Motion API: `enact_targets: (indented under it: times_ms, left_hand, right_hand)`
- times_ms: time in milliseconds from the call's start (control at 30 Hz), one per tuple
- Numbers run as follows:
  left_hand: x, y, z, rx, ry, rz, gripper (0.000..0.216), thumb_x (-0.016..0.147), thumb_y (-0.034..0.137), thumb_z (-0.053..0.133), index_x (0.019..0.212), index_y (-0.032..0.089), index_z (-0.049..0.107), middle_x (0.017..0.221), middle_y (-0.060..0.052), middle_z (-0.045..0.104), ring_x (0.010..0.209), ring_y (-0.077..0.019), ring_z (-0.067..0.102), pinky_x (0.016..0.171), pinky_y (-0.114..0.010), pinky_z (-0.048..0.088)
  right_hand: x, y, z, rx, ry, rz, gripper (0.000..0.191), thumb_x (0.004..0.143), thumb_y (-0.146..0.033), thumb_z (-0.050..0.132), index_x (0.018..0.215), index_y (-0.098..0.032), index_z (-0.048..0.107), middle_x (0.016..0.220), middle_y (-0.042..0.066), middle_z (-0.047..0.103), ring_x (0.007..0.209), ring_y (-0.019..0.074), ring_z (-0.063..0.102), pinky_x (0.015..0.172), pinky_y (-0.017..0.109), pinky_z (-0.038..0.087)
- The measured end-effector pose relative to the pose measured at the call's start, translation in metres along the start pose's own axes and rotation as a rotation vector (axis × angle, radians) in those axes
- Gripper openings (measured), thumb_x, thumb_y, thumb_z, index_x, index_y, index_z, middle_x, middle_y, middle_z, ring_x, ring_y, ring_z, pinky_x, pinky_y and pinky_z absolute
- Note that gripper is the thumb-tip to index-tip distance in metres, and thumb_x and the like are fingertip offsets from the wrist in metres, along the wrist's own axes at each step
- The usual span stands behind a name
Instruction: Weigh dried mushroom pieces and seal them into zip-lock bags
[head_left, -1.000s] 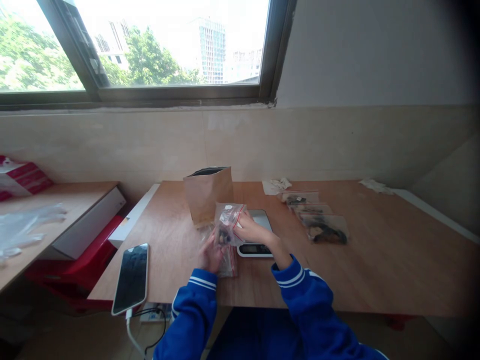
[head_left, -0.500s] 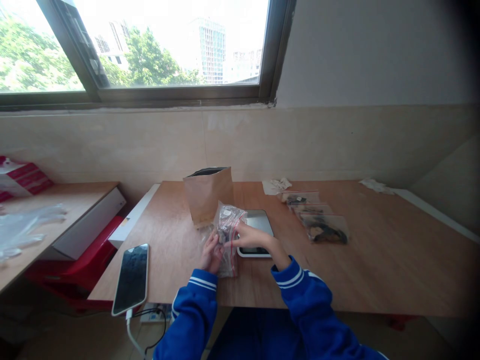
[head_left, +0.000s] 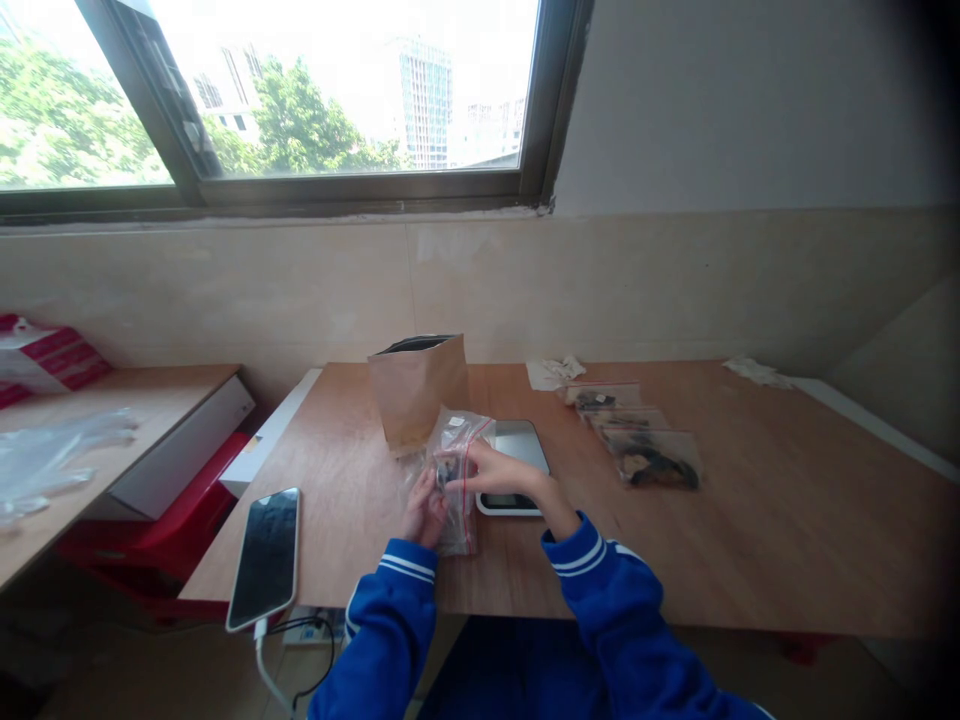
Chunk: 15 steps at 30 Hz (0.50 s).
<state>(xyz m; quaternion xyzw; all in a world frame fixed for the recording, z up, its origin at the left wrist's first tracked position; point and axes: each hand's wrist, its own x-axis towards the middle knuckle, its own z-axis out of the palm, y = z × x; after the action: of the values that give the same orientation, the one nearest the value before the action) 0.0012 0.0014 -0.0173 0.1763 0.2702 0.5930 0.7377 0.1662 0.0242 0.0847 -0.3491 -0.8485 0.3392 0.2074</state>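
Note:
My left hand [head_left: 426,508] is closed round the left side of a clear zip bag [head_left: 459,535] with a red seal line. From the right, my right hand [head_left: 491,472] reaches over to the bag, its fingers at the red-lined opening; some small dark content shows between the two hands. What the right fingertips pinch is partly hidden by the plastic. Behind the bag stands an open brown paper pouch [head_left: 420,390], upright. A kitchen scale [head_left: 525,440] with a silver plate lies under and beside my right hand, partly covered by it.
Several filled zip bags [head_left: 656,460] lie overlapping at the right. Crumpled tissues [head_left: 555,373] lie along the back edge. A phone [head_left: 264,560] with a charging cable sits at the table's left edge. Plastic gloves [head_left: 60,455] lie on a second table at the left.
Both hands stay at the zip bag, with only slight finger movement. The bag's top has sunk slightly, and dark content shows more clearly between the hands.

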Motion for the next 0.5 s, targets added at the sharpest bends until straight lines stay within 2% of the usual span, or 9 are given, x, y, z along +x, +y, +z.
enact_targets:
  times_ms: [200,400,500]
  left_hand:
    - [-0.003,0.000,0.004,0.052,-0.041,0.023,0.027,0.075,0.021,0.071,0.101,0.015,0.066,0.095,-0.004,0.072,0.082,-0.0131,0.068,0.076,-0.023,0.053]
    - [-0.002,0.002,0.003,0.007,-0.085,0.023,0.027,0.081,0.021,0.065,0.107,0.015,0.065,0.111,-0.007,0.069,0.096,-0.0159,0.066,0.084,-0.025,0.052]
    - [0.000,0.001,0.000,0.002,-0.100,0.026,0.029,0.081,0.020,0.064,0.110,0.016,0.064,0.114,-0.008,0.068,0.102,-0.0168,0.064,0.088,-0.026,0.052]
  right_hand:
    - [0.003,-0.002,0.001,0.071,0.046,-0.065,0.034,0.080,-0.034,0.068,0.112,-0.021,0.066,0.110,0.007,0.067,0.102,0.0240,0.060,0.093,0.035,0.044]
    - [0.001,0.010,0.003,0.243,0.118,-0.062,0.021,0.088,-0.028,0.057,0.100,-0.017,0.068,0.099,0.006,0.069,0.089,0.0202,0.063,0.079,0.031,0.049]
    - [0.000,0.011,0.004,0.242,0.126,-0.046,0.019,0.087,-0.024,0.056,0.099,-0.016,0.069,0.095,0.006,0.069,0.087,0.0198,0.063,0.080,0.031,0.049]
